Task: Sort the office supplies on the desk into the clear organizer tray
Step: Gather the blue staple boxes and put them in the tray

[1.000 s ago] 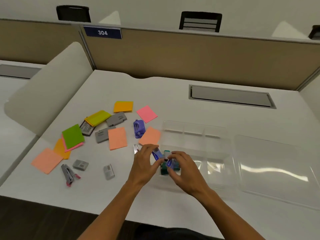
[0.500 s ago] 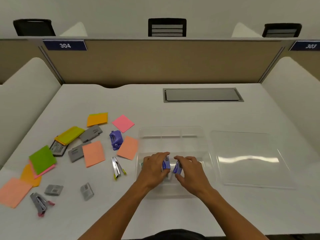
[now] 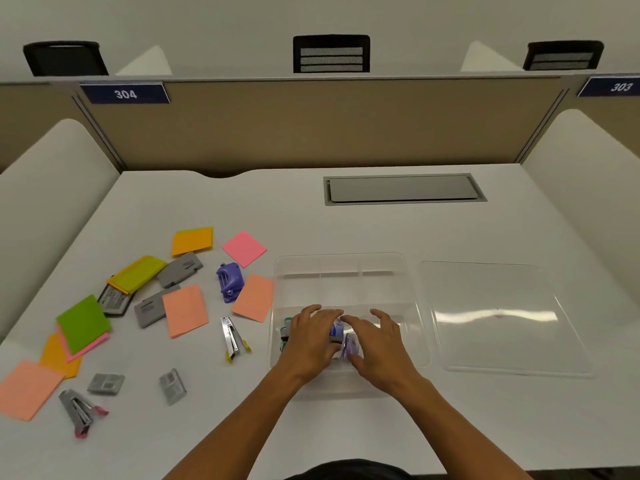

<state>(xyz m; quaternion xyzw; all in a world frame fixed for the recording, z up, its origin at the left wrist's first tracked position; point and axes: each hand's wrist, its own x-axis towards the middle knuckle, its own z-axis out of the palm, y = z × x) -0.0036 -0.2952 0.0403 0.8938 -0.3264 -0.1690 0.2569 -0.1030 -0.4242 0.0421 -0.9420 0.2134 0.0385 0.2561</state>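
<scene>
Both hands work in the near-left compartment of the tray (image 3: 346, 261) on the bench (image 3: 277, 209). The left hand (image 3: 313, 341) grips a blue stapler (image 3: 337, 331); the right hand (image 3: 375, 344) rests on a second stapler (image 3: 350, 346), index finger lifted, thumb against it. A green stapler (image 3: 286, 332) sits at the compartment's left wall. The blue staplers appear to lie with long axes running near-to-far, though fingers hide their ends. The risk, as I judge it: crowding the compartment could jam the staplers crooked or nudge the light tray sideways.
</scene>
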